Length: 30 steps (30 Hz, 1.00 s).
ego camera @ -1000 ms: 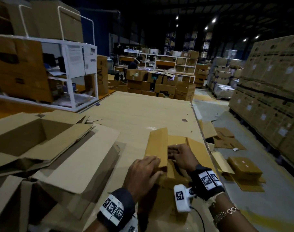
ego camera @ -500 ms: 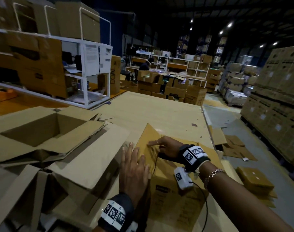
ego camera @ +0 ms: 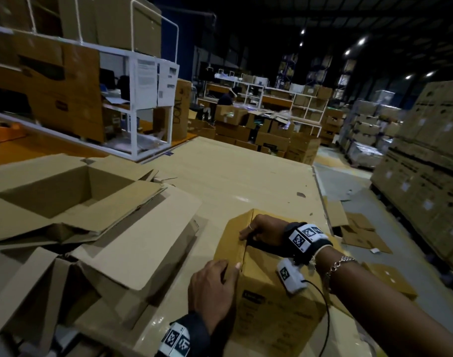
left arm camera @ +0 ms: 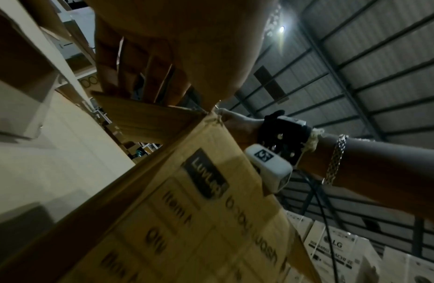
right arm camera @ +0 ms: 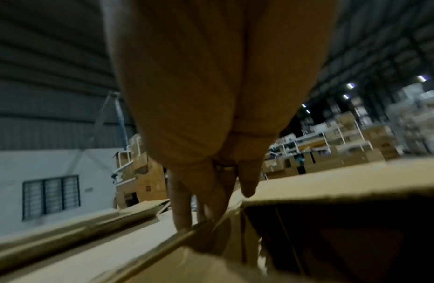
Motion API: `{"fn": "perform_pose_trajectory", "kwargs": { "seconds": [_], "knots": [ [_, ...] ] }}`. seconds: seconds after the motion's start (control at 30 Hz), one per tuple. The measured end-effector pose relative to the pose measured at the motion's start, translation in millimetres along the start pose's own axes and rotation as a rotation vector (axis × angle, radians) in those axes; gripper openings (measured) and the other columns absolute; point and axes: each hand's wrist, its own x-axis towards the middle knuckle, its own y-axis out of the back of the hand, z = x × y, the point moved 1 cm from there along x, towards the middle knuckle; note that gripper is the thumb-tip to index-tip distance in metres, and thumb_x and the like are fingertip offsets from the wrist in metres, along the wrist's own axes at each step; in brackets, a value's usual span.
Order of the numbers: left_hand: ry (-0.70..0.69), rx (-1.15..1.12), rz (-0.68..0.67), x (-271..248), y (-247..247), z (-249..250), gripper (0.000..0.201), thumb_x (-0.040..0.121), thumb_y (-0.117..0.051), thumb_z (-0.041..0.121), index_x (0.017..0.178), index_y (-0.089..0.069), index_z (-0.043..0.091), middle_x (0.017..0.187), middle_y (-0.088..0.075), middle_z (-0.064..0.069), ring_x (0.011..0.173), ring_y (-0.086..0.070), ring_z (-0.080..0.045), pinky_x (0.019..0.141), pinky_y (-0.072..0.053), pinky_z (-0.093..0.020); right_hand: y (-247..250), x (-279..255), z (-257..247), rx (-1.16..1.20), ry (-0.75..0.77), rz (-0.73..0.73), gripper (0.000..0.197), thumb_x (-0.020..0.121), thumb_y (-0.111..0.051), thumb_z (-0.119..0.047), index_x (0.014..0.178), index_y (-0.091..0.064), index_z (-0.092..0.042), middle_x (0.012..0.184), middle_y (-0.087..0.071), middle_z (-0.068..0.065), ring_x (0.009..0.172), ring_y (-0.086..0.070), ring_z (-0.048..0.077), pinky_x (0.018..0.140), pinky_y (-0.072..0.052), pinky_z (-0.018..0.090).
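The left hand (ego camera: 212, 287) has slid off the flattened top flap (ego camera: 233, 243) to the near-left edge of the box (ego camera: 271, 300).

The box stands upright at the near right edge of the surface (ego camera: 246, 176), beside an open carton (ego camera: 65, 191). Its printed side faces the person, and its long axis and top seam run away from them. The left thumb lies on top with the fingers clamped down the side wall. The right hand (ego camera: 264, 230) curls its fingers (right arm camera: 182, 214) over the flap edge at the seam, above a dark gap. The corrugated card looks light, dry and stiff at the corners, while the flaps would probably buckle, so it is best held by the side walls.
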Motion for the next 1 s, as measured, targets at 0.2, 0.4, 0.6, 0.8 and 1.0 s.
{"fn": "perform_pose_trajectory", "kwargs": {
  "seconds": [0.2,0.4,0.6,0.8,1.0],
  "knots": [
    [0.002,0.069,-0.041,40.9,13.7,18.6,0.066,0.084,-0.044,0.080,0.113,-0.068,0.025,0.115,-0.070,0.008,0.104,-0.062,-0.015,0.084,-0.047,-0.031,39.4,19.2,8.8,-0.105,0.100,-0.020,0.035,0.095,-0.059,0.001,0.123,-0.072,-0.016,0.129,-0.069,0.006,0.121,-0.062,0.021,0.100,-0.052,0.041],
    [0.056,0.011,-0.049,48.6,4.3,21.5,0.053,0.088,-0.058,0.066,0.127,-0.064,0.031,0.127,-0.065,0.007,0.118,-0.058,-0.019,0.094,-0.045,-0.030,23.6,39.9,7.0,-0.220,0.087,-0.095,0.033,0.088,-0.067,-0.004,0.120,-0.073,-0.011,0.118,-0.072,0.012,0.110,-0.067,0.028,0.091,-0.054,0.036],
    [0.140,-0.042,-0.047,49.7,-7.4,18.4,0.040,0.093,-0.055,0.060,0.112,-0.075,0.030,0.107,-0.075,0.006,0.097,-0.068,-0.019,0.071,-0.050,-0.029,7.2,55.0,5.0,-0.292,0.192,-0.135,0.031,0.089,-0.071,-0.013,0.120,-0.074,-0.014,0.113,-0.074,0.011,0.103,-0.069,0.032,0.088,-0.052,0.031],
    [0.088,0.055,-0.060,56.4,-12.5,13.5,0.045,0.091,-0.050,0.062,0.093,-0.074,0.025,0.087,-0.072,0.004,0.081,-0.067,-0.017,0.066,-0.055,-0.033,7.1,57.2,10.9,-0.246,0.236,-0.113,0.029,0.087,-0.075,-0.016,0.116,-0.076,-0.013,0.109,-0.076,0.009,0.099,-0.071,0.028,0.082,-0.052,0.027],
    [-0.023,-0.019,-0.067,62.8,0.4,10.6,0.059,0.082,-0.054,0.076,0.123,-0.068,0.036,0.117,-0.070,0.015,0.105,-0.065,-0.010,0.086,-0.052,-0.029,24.2,39.4,21.3,-0.138,0.168,-0.024,0.040,0.083,-0.080,-0.021,0.121,-0.072,-0.010,0.114,-0.074,0.008,0.101,-0.068,0.022,0.087,-0.053,0.031]
  ]
}}
